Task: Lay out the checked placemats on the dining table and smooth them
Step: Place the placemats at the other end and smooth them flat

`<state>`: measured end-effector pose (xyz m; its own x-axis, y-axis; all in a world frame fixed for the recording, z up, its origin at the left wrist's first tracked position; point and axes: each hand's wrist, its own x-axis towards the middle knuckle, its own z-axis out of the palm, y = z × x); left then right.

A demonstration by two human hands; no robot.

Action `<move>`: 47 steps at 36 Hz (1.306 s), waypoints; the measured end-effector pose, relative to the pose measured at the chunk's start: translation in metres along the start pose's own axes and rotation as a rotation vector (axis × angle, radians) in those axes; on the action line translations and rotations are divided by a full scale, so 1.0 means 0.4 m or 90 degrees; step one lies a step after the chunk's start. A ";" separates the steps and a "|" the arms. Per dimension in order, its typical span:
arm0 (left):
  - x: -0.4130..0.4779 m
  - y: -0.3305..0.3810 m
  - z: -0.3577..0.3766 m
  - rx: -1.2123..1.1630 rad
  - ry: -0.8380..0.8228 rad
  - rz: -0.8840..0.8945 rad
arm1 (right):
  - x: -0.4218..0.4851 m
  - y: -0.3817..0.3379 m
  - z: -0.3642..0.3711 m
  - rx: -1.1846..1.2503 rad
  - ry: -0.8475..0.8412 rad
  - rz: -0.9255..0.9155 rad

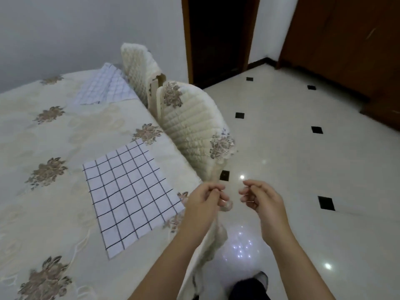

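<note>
Two checked placemats lie on the dining table (pixel 43 213), which is covered by a cream floral cloth. The near placemat (pixel 129 195), white with a dark grid, lies flat close to the table's right edge. The far placemat (pixel 104 87) is bluish, and one corner looks folded over. Both hands hover past the table's right edge, above the floor. My left hand (pixel 205 198) has its fingers curled against the thumb. A cream bit of chair-cover fabric (pixel 226 206) sits at its fingertips, and whether they pinch it is unclear. My right hand (pixel 259 198) holds nothing, its fingers loosely curled.
Two chairs with quilted cream covers stand at the table's right side, the near chair (pixel 192 126) and the far chair (pixel 138 68). Glossy tiled floor (pixel 303 169) spreads to the right. A dark doorway (pixel 218 40) and wooden doors (pixel 346 40) stand behind.
</note>
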<state>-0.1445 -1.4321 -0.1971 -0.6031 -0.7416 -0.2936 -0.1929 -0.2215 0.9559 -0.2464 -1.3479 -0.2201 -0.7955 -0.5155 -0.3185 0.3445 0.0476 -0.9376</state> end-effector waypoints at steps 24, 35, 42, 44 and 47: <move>0.802 0.236 0.645 -0.038 0.018 0.050 | 0.848 -0.374 -0.290 -0.100 -0.007 -0.013; 1.297 0.486 0.646 -0.070 0.078 0.094 | 1.331 -0.628 -0.092 -0.136 -0.103 -0.076; 1.521 0.544 0.594 -0.073 0.138 0.076 | 1.591 -0.703 0.019 -0.109 -0.133 -0.082; 1.594 0.555 0.578 -0.071 0.171 0.069 | 1.681 -0.725 0.062 -0.120 -0.157 -0.087; 1.723 0.580 0.555 -0.075 0.227 0.070 | 1.827 -0.764 0.135 -0.123 -0.202 -0.094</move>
<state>-0.7769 -1.8541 -0.1798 -0.3049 -0.9336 -0.1881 -0.0399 -0.1848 0.9820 -0.9060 -1.7853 -0.1590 -0.6257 -0.7660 -0.1473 0.1131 0.0977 -0.9888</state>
